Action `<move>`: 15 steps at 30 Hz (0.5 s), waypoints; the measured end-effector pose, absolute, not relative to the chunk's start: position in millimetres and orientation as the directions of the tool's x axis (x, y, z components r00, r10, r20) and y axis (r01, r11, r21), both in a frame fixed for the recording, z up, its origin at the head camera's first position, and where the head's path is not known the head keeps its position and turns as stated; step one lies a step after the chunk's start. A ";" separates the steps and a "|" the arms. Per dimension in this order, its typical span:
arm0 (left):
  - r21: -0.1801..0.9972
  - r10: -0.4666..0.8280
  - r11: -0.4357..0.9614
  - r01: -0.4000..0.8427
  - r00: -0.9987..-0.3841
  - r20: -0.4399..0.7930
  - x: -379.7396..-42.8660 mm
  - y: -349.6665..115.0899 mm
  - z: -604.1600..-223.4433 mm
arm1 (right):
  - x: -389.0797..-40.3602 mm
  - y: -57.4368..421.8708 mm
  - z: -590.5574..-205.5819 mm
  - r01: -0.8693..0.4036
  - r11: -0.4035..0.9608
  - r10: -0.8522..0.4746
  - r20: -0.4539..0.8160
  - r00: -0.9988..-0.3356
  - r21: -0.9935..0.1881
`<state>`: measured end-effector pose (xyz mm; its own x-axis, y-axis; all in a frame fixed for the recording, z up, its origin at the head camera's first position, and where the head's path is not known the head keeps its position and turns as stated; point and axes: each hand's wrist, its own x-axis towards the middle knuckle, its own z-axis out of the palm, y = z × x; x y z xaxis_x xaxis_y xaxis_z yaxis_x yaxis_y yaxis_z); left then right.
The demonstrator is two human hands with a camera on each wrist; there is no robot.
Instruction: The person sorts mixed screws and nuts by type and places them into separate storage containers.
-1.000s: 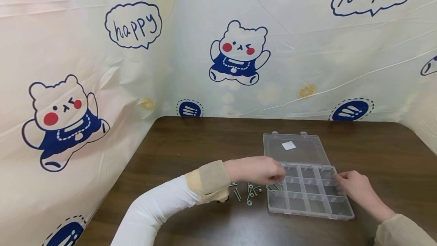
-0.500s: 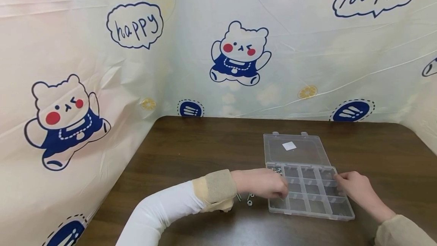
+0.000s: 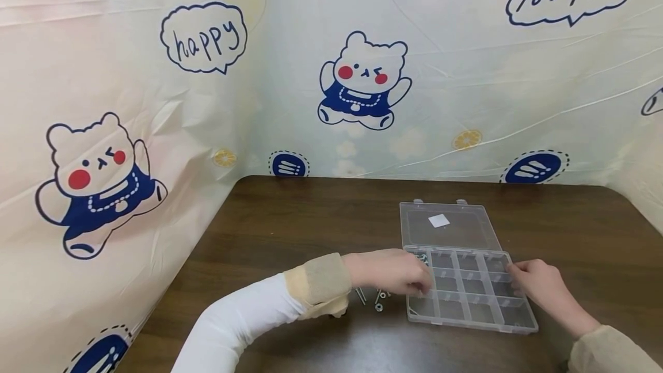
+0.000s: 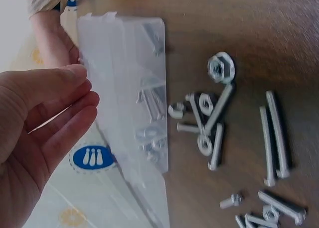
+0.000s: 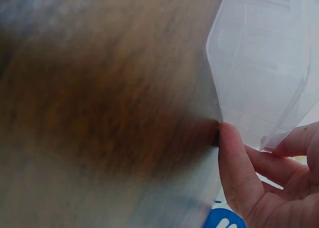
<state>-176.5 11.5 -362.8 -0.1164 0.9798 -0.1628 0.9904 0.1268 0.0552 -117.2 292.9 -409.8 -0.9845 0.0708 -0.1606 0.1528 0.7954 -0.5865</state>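
A clear plastic compartment box [image 3: 479, 311] lies on the table with its lid [image 3: 461, 229] folded back. My left hand [image 3: 397, 272] hovers over its left column; the left wrist view shows loosely bent fingers [image 4: 75, 131] with nothing between thumb and fingertips. My right hand [image 3: 541, 289] pinches the box's right edge between thumb and fingers, as the right wrist view confirms. Through the box wall [image 4: 122, 68], a bolt [image 4: 153, 39] shows in the front compartment, several bolts [image 4: 152, 102] in the middle one, and small nuts or washers [image 4: 152, 146] in the back one.
Loose hardware lies on the brown table [image 3: 311, 212] left of the box: long bolts [image 4: 275, 138], shorter bolts [image 4: 219, 108], a flanged nut [image 4: 221, 68] and washers. My left forearm partly covers it in the head view. A printed cloth [image 3: 456, 73] hangs behind the table.
My left hand moved forward to the front-left compartment, then drew back a little up and left. It now leaves that compartment more in view. My right hand stays at the box edge.
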 end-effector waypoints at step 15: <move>0.022 0.952 0.259 0.966 -0.251 -0.177 -188.7 -28.9 -377.2 | -117.5 291.5 -409.5 0.164 0.802 0.074 -0.177 -0.981 -0.574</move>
<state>-188.7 -28.9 -377.2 -0.2508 0.9517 -0.1772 0.9657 0.2586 0.0220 -117.5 291.5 -409.5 -0.9814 0.0736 -0.1773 0.1638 0.8022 -0.5742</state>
